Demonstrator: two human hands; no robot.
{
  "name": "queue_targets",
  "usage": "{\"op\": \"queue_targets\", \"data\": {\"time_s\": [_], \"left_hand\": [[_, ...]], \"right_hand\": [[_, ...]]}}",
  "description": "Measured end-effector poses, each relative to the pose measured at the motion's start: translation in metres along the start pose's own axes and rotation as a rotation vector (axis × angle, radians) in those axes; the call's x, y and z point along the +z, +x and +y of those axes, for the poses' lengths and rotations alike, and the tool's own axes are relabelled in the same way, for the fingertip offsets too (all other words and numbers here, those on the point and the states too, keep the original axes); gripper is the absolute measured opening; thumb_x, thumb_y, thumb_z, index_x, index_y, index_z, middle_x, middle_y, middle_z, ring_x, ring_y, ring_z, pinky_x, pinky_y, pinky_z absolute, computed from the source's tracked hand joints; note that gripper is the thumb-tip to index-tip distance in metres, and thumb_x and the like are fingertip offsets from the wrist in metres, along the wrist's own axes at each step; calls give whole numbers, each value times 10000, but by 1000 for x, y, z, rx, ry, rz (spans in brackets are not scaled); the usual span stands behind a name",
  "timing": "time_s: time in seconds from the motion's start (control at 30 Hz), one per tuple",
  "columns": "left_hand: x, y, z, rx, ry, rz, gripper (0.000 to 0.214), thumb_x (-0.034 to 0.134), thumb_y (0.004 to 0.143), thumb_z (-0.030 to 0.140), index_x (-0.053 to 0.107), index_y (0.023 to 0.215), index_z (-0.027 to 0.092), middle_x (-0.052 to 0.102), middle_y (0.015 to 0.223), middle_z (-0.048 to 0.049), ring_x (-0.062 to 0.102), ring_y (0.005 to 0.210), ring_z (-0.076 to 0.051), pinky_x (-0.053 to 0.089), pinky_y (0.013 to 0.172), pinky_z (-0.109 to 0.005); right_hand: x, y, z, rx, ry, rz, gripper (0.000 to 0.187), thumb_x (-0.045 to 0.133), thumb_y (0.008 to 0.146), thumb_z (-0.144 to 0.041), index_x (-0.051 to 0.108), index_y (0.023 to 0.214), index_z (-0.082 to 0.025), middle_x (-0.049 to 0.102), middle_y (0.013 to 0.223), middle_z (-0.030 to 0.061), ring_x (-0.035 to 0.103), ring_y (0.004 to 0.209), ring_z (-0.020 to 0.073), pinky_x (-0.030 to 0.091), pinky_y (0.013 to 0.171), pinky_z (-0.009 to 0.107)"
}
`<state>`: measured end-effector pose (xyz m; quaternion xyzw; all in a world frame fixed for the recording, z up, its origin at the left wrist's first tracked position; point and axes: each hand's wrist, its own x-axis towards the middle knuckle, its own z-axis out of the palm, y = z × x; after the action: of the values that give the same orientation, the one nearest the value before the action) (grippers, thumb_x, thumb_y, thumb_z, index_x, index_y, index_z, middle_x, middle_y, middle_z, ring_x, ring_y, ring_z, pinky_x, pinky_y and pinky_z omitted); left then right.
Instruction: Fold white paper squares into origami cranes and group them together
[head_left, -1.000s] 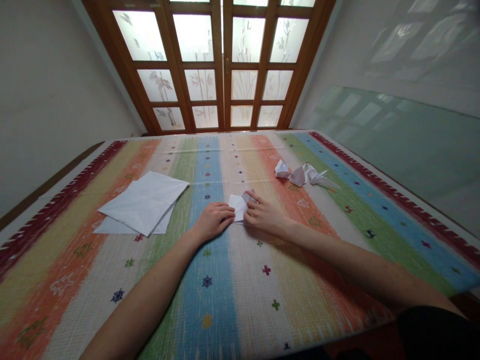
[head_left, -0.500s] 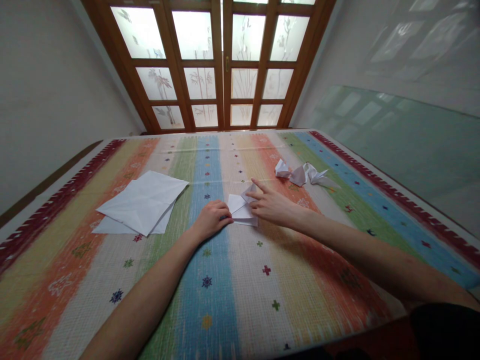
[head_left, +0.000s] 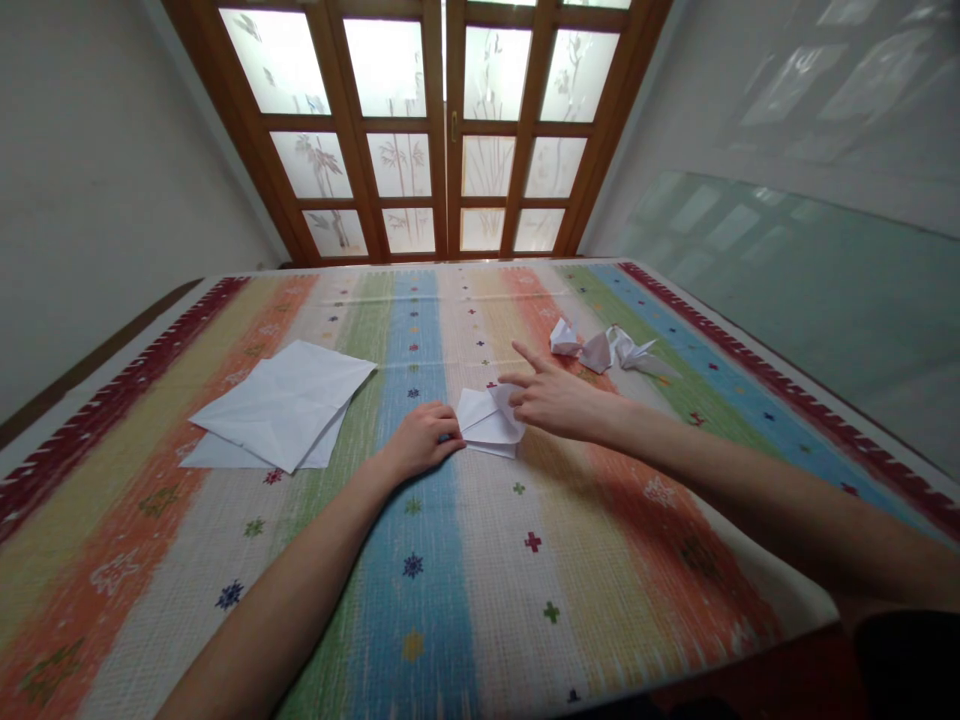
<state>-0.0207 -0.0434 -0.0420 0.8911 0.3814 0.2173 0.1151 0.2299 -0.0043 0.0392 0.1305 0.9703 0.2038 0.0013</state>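
Observation:
A small folded white sheet of paper [head_left: 487,420] lies on the tablecloth in front of me, with a flap raised on its right side. At its left edge my left hand [head_left: 429,438] has its fingers curled closed on the paper. My right hand [head_left: 553,398] is at the right side, its index finger stretched out away from me. The other fingers of that hand are bent against the raised flap, and its thumb is hidden.
To the left lies a stack of larger white paper sheets [head_left: 289,405]. Several folded white paper pieces [head_left: 600,347] stand at the right. The striped tablecloth [head_left: 412,610] covers the table, and wooden glazed doors [head_left: 448,130] rise beyond its far edge.
My right hand has shifted slightly right, its index finger lifting off the paper. The flap has moved right with it, and layers show apart at the right edge. My left hand stays put.

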Motion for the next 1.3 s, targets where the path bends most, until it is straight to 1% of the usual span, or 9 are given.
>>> {"op": "queue_targets", "data": {"time_s": [0.2, 0.4, 0.57, 0.7, 0.9, 1.0, 1.1, 1.2, 1.3], "left_hand": [[0, -1, 1, 22, 21, 14, 152, 664, 854, 260, 680, 730, 174, 649, 789, -43, 575, 776, -184, 441, 735, -306], [-1, 0, 2, -3, 15, 2, 146, 665, 850, 266, 672, 730, 182, 639, 783, -38, 574, 787, -182, 440, 746, -305], [-2, 1, 3, -46, -27, -6, 133, 668, 832, 232, 637, 716, 177, 618, 758, -28, 561, 766, -179, 436, 730, -301], [-2, 2, 6, -87, -35, -2, 128, 646, 830, 232, 620, 716, 180, 607, 757, -24, 548, 755, -177, 434, 732, -307], [5, 5, 15, -147, 86, 20, 274, 532, 920, 310, 636, 705, 175, 609, 769, -52, 550, 781, -202, 427, 749, -342], [11, 7, 19, -206, 159, 59, 286, 536, 918, 312, 623, 684, 173, 599, 758, -71, 557, 800, -229, 427, 748, -368], [13, 7, 23, -233, 203, 94, 279, 550, 909, 327, 616, 682, 178, 592, 756, -82, 559, 827, -250, 431, 760, -387], [13, 6, 25, -238, 239, 93, 255, 550, 908, 337, 615, 719, 179, 594, 775, -83, 557, 851, -254, 433, 777, -391], [13, 5, 26, -242, 245, 107, 160, 560, 900, 316, 622, 844, 180, 606, 865, -90, 553, 884, -257, 436, 789, -393]], "right_hand": [[12, 12, -18, -116, -123, -18, 124, 732, 781, -233, 708, 671, -284, 720, 768, -44, 558, 1130, 257, 160, 1165, 616], [19, 27, -28, -183, -167, -83, 170, 728, 783, -267, 698, 619, -300, 671, 590, -64, 617, 875, 224, 167, 1173, 598], [15, 27, -17, -80, -102, -61, 188, 742, 774, -276, 690, 593, -280, 651, 579, -42, 605, 882, 231, 149, 1156, 635], [14, 26, -15, 36, -16, 8, 164, 733, 777, -232, 704, 617, -254, 674, 698, 4, 586, 894, 238, 148, 1154, 643], [15, 31, -30, 189, -162, 19, 194, 611, 842, -146, 719, 705, -230, 671, 781, 39, 580, 910, 260, 208, 1145, 643], [22, 26, -43, 269, -141, 150, 171, 547, 877, -138, 706, 897, -199, 674, 996, 84, 534, 1120, 294, 217, 1144, 634], [33, 15, -62, 384, -37, 438, 234, 519, 914, -193, 598, 1130, -236, 572, 1272, 92, 422, 1295, 305, 193, 1120, 672], [45, 8, -77, 721, 177, 766, 432, 593, 878, -280, 457, 1285, -232, 473, 1340, 145, 414, 1291, 328, 325, 1077, 597], [59, 6, -80, 963, 443, 875, 626, 645, 827, -339, 364, 1371, -212, 446, 1338, 177, 486, 1188, 324, 466, 950, 501]]}}
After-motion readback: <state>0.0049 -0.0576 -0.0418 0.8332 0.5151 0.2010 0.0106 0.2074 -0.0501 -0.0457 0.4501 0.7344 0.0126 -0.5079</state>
